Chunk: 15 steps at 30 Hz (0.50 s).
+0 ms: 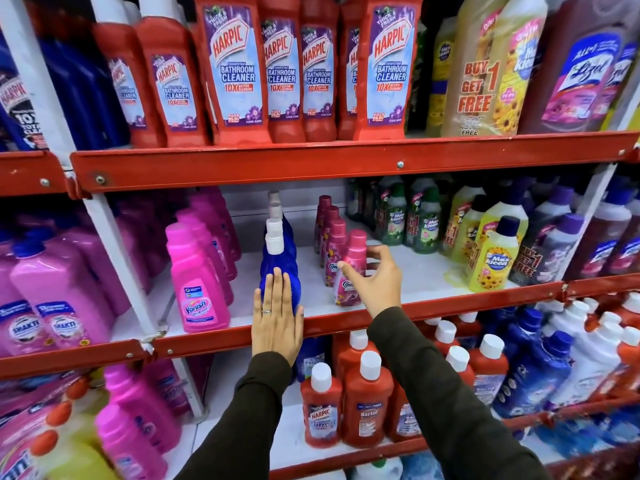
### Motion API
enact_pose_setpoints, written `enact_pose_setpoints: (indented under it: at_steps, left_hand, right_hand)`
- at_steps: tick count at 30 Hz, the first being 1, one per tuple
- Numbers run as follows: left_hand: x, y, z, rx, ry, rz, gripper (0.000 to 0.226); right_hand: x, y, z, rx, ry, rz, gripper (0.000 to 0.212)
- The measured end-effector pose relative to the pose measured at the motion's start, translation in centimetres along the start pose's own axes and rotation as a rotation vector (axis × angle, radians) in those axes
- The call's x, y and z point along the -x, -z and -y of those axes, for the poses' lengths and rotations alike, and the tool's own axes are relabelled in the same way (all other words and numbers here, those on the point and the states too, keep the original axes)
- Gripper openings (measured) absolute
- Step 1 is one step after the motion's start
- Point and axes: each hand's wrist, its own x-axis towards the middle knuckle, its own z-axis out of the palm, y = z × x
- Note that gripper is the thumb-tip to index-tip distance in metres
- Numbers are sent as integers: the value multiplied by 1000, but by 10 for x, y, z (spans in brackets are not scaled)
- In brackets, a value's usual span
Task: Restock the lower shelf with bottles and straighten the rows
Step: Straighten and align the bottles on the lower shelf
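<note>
My left hand (277, 320) is flat and fully open, fingers straight and together, the palm pressed against the front of the nearest blue bottle (281, 271). It grips nothing; it only lies against the bottle, with the heel of the hand over the red shelf edge (346, 320). There is a ring (266, 311) on one finger. The blue bottles stand in a single row running from near to far on the middle shelf, white caps lined up one behind the other.

My right hand (375, 280) is half open, fingers curved and spread, around the nearest pink bottle (351, 268) in the row just to the right. The thumb touches its left side and the fingertips reach round its right side, but the hand has not closed on it. That row of pink bottles also runs back toward the far wall.

Left of the blue row stands a Vanish bottle (197, 278); right of the pink row the white shelf board (415, 271) is bare up to the yellow bottles (493, 258).
</note>
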Motion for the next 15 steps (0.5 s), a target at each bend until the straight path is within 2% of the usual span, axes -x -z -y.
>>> enact_pose_setpoints:
  at_steps: [15]
  left_hand:
    - [0, 0, 1, -11, -5, 18, 77]
  right_hand:
    - [2, -20, -8, 123, -2, 26, 54]
